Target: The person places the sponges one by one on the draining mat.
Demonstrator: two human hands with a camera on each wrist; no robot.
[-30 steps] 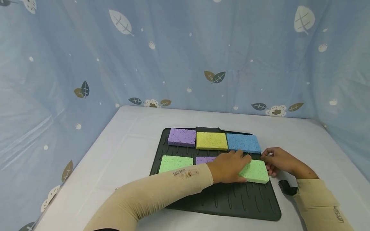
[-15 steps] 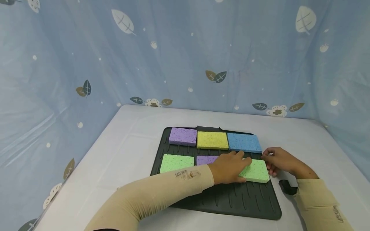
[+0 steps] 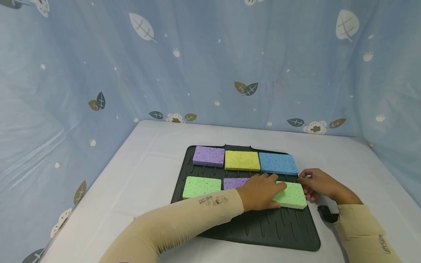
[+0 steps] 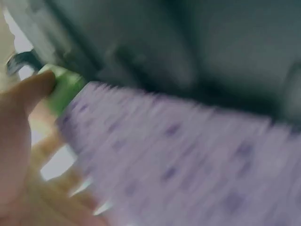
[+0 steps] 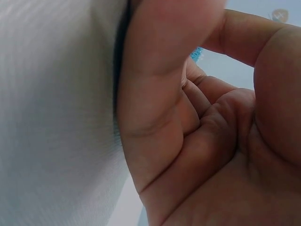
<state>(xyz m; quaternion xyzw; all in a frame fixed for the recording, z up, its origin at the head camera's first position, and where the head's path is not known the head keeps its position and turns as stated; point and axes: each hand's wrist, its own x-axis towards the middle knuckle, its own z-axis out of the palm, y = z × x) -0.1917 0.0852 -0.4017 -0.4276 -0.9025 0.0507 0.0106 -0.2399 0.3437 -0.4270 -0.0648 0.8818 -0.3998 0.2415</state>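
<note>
My left hand [image 3: 260,191] reaches over the dark ribbed mat [image 3: 263,226] and grips the left end of a light green sponge [image 3: 291,195], thumb at its front edge and fingers at its back. In the left wrist view the thumb [image 4: 37,89] touches that green sponge, and a purple sponge [image 4: 178,155] fills the foreground. At the sponge's right end, by the mat's edge, is my right hand [image 3: 319,184] with curled fingers, thumb and forefinger close together. Whether it pinches the sponge or the mat is hidden.
Along the mat's back row lie a purple sponge [image 3: 208,156], a yellow sponge [image 3: 242,160] and a blue sponge [image 3: 278,163]. Another green sponge [image 3: 201,186] is front left. The mat rests on a white-covered table [image 3: 158,157] before a blue leaf-patterned curtain [image 3: 197,65].
The head view has shifted very slightly. Both hands and all the sponges keep nearly the same places.
</note>
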